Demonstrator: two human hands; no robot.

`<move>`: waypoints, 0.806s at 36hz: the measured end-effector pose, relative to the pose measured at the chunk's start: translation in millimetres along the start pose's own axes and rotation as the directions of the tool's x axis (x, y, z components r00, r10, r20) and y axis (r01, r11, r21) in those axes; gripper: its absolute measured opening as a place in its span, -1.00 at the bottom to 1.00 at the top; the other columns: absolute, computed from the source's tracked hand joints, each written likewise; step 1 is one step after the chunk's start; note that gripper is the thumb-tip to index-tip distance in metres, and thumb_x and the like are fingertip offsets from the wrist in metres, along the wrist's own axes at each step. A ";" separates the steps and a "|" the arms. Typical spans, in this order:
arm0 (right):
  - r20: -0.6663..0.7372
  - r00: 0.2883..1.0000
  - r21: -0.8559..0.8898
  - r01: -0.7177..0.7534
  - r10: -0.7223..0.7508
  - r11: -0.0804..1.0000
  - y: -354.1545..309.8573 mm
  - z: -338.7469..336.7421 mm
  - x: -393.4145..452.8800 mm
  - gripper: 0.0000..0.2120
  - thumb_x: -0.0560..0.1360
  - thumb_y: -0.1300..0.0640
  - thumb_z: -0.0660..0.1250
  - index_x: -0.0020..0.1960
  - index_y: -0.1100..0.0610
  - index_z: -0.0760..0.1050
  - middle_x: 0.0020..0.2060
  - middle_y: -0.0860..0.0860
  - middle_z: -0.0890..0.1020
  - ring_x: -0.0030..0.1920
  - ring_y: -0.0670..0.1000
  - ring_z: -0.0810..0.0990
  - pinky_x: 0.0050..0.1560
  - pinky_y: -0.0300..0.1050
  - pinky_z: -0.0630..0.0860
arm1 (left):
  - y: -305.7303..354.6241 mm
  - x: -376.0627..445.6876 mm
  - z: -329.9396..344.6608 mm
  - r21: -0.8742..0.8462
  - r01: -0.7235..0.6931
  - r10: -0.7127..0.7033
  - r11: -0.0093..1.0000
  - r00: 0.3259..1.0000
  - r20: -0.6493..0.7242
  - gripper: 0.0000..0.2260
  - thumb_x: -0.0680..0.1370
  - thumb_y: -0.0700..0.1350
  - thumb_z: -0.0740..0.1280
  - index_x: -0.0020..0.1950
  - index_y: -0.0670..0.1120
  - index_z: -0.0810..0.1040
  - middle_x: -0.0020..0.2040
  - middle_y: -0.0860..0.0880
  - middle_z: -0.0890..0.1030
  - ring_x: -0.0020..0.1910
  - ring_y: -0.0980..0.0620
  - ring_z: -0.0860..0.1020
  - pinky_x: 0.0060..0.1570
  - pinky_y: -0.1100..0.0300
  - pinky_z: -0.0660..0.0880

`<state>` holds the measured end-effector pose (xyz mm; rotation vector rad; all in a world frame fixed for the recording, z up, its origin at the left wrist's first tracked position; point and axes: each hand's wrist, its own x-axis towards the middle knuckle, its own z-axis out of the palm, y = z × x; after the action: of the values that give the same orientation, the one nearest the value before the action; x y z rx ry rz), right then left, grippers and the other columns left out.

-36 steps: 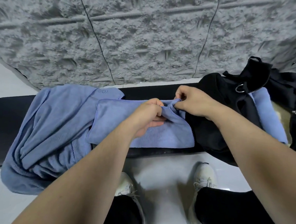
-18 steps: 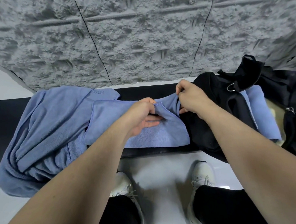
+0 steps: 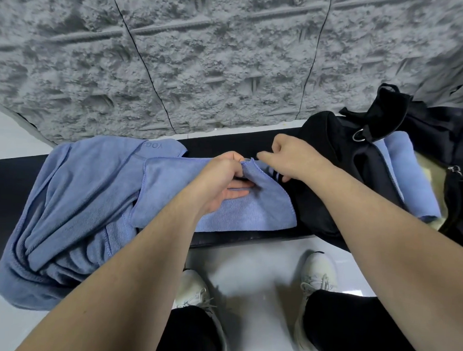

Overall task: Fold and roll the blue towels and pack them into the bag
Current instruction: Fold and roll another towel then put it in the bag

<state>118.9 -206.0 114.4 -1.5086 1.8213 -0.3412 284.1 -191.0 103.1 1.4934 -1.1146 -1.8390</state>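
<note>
A small blue towel (image 3: 239, 216) lies flat on the black bench (image 3: 7, 190), partly over a large crumpled blue towel (image 3: 75, 210) to its left. My left hand (image 3: 219, 182) pinches the small towel's far right corner and lifts it, fingers underneath. My right hand (image 3: 290, 159) hovers just right of that corner with curled fingers touching the towel's right edge; whether it holds the cloth is unclear. The black bag (image 3: 330, 159) sits at the bench's right end with a rolled blue towel (image 3: 410, 179) inside.
A rough grey wall (image 3: 204, 66) rises right behind the bench. My white shoes (image 3: 316, 276) stand on the pale floor (image 3: 247, 270) below the bench's front edge. The bag's strap with a metal ring (image 3: 360, 135) lies over its opening.
My left hand has taken the towel's far right corner. My right hand, which pinched that corner before, has slipped slightly right and off it.
</note>
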 end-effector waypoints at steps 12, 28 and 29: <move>-0.183 0.983 0.261 0.049 0.000 0.964 14.2 -2.7 9.6 -0.81 0.55 0.32 0.22 0.04 0.05 0.43 -0.20 0.07 0.56 -0.38 0.02 0.52 -0.40 -0.21 0.48 | 0.3 -0.8 0.1 -0.001 0.013 -0.013 1.000 1.000 -0.023 -0.77 0.50 -0.35 0.10 -0.20 -0.05 0.41 -0.19 -0.03 0.61 -0.12 -0.10 0.66 0.03 0.01 0.60; -0.008 0.996 0.405 0.083 -0.087 0.911 4.3 -9.2 -10.7 -0.47 0.48 -0.38 0.25 0.13 0.05 0.55 -0.08 -0.03 0.66 -0.06 -0.11 0.61 0.01 -0.11 0.49 | 6.3 6.5 15.2 0.185 -0.209 0.239 0.960 0.958 -0.158 -0.82 0.58 -0.27 0.22 -0.10 -0.02 0.53 -0.31 0.06 0.56 -0.37 0.11 0.46 -0.38 0.25 0.37; 0.022 0.993 0.394 0.095 -0.113 0.914 5.9 -8.7 -12.3 -0.48 0.44 -0.37 0.32 0.12 0.04 0.56 -0.11 -0.05 0.65 -0.07 -0.12 0.59 -0.04 -0.16 0.48 | 7.0 7.7 16.4 0.170 -0.224 0.254 0.960 0.950 -0.179 -0.81 0.58 -0.29 0.22 -0.09 -0.02 0.53 -0.28 0.04 0.57 -0.37 0.11 0.47 -0.38 0.26 0.38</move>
<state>109.1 -195.1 121.3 -1.3182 1.5270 -0.6777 265.6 -196.4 105.8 1.5112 -1.2927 -1.4361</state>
